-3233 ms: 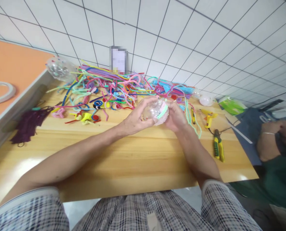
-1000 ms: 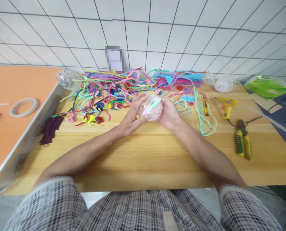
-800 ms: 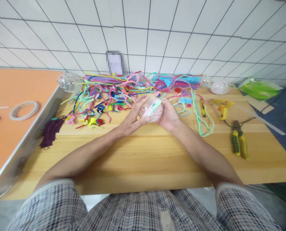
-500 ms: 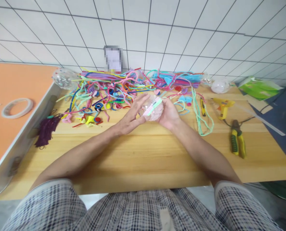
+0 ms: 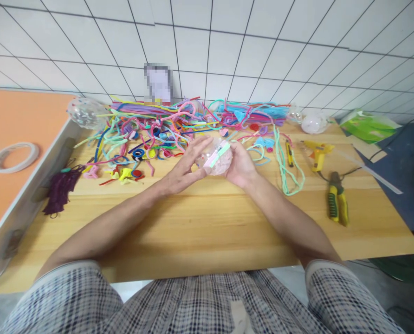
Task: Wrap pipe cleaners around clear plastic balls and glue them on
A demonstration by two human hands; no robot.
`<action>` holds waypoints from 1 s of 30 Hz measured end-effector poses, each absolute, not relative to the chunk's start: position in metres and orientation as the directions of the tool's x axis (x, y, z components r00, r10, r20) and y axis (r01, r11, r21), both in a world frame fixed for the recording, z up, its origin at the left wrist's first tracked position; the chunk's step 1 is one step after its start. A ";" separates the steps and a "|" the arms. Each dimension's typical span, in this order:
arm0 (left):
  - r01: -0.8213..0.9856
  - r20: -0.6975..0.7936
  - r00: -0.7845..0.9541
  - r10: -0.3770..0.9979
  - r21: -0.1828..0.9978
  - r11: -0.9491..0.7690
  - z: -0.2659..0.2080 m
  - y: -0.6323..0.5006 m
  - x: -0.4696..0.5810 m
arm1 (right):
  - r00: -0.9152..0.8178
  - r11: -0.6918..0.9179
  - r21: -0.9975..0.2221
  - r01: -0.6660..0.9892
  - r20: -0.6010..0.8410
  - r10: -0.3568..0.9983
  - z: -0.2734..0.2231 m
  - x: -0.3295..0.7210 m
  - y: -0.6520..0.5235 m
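Between my two hands is a clear round ball [image 5: 221,165], with pinkish filling and a pink and mint-green strip [image 5: 218,155] running across it. My left hand [image 5: 189,164] curves round the ball's left side, thumb at the bottom and fingers over the top. On the right side my right hand [image 5: 241,164] cups it, with most of its fingers hidden behind the ball. The ball is held above the wooden table [image 5: 193,227]. Just beyond it lies a tangle of colourful pipe cleaners [image 5: 179,113].
At the right lie a yellow glue gun [image 5: 317,154], wire strippers [image 5: 337,199], a yellow cutter [image 5: 289,154] and mint-green cord [image 5: 283,176]. Transparent balls [image 5: 88,113] stand at the back. Purple tassels [image 5: 62,188] and a tape roll [image 5: 15,157] are at left.
The view has shifted slightly, so everything appears a little further left. Both hands keep their hold on the ball, with hardly any change in grip.
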State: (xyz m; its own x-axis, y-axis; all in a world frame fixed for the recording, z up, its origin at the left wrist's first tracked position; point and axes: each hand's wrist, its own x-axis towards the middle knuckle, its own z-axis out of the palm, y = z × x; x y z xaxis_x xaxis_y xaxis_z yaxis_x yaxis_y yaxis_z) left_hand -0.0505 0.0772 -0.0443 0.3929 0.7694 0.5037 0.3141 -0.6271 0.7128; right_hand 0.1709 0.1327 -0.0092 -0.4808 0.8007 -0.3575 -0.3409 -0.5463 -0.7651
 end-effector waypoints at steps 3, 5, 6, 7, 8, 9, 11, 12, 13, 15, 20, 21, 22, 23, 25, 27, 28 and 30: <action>0.313 0.503 0.392 0.770 0.714 -0.626 -0.046 0.076 -0.050 | -0.473 -0.557 -0.752 -0.353 -0.370 0.799 -0.010 0.170 0.132; 0.317 0.509 0.401 0.762 0.703 -0.637 -0.046 0.075 -0.050 | -0.464 -0.565 -0.745 -0.355 -0.384 0.799 -0.010 0.169 0.131; 0.318 0.512 0.403 0.759 0.699 -0.640 -0.046 0.075 -0.050 | -0.457 -0.570 -0.741 -0.355 -0.395 0.797 -0.009 0.169 0.130; 0.315 0.515 0.403 0.756 0.698 -0.643 -0.046 0.075 -0.050 | -0.451 -0.577 -0.735 -0.356 -0.405 0.795 -0.009 0.168 0.130; 0.309 0.520 0.403 0.753 0.697 -0.647 -0.045 0.075 -0.050 | -0.446 -0.581 -0.731 -0.357 -0.413 0.794 -0.008 0.168 0.130; 0.303 0.523 0.404 0.751 0.698 -0.649 -0.045 0.075 -0.050 | -0.445 -0.583 -0.728 -0.360 -0.415 0.793 -0.008 0.167 0.130; 0.291 0.523 0.411 0.746 0.701 -0.651 -0.044 0.076 -0.051 | -0.439 -0.575 -0.729 -0.371 -0.408 0.800 -0.009 0.167 0.130; 0.286 0.522 0.415 0.745 0.703 -0.651 -0.044 0.077 -0.051 | -0.429 -0.563 -0.735 -0.379 -0.399 0.810 -0.010 0.167 0.131; 0.280 0.520 0.417 0.745 0.707 -0.650 -0.043 0.077 -0.051 | -0.413 -0.542 -0.746 -0.386 -0.386 0.825 -0.012 0.167 0.131; 0.252 0.513 0.409 0.754 0.731 -0.634 -0.043 0.077 -0.051 | -0.368 -0.474 -0.788 -0.394 -0.338 0.866 -0.018 0.166 0.133; 0.128 0.393 0.324 0.860 0.883 -0.452 -0.045 0.073 -0.045 | -0.216 -0.164 -0.915 -0.370 -0.087 0.973 -0.033 0.164 0.135; 0.111 0.356 0.307 0.882 0.907 -0.405 -0.046 0.072 -0.043 | -0.198 -0.113 -0.929 -0.352 -0.044 0.979 -0.035 0.164 0.134; 0.098 0.328 0.292 0.898 0.924 -0.369 -0.047 0.071 -0.042 | -0.193 -0.075 -0.940 -0.332 -0.010 0.981 -0.037 0.164 0.134; 0.089 0.311 0.281 0.908 0.934 -0.347 -0.048 0.071 -0.041 | -0.198 -0.047 -0.950 -0.310 0.016 0.980 -0.039 0.164 0.133; 0.078 0.308 0.262 0.915 0.938 -0.338 -0.050 0.072 -0.039 | -0.223 -0.012 -0.967 -0.256 0.047 0.974 -0.043 0.166 0.132; 0.072 0.328 0.255 0.910 0.932 -0.357 -0.052 0.074 -0.039 | -0.233 0.025 -0.979 -0.200 0.073 0.970 -0.045 0.168 0.129; 0.077 0.342 0.258 0.904 0.925 -0.372 -0.052 0.075 -0.039 | -0.237 0.044 -0.984 -0.173 0.085 0.968 -0.046 0.170 0.128; 0.107 0.380 0.272 0.884 0.901 -0.420 -0.052 0.076 -0.040 | -0.242 0.079 -0.988 -0.131 0.109 0.964 -0.047 0.172 0.125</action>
State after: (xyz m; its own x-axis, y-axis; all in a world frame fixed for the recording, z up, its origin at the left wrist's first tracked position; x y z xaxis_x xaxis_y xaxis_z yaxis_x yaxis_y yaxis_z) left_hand -0.0398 0.0761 -0.0517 0.2719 0.8843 0.3797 0.1072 -0.4199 0.9012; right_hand 0.1719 0.1254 -0.0469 -0.2420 0.9641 0.1090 -0.1308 0.0788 -0.9883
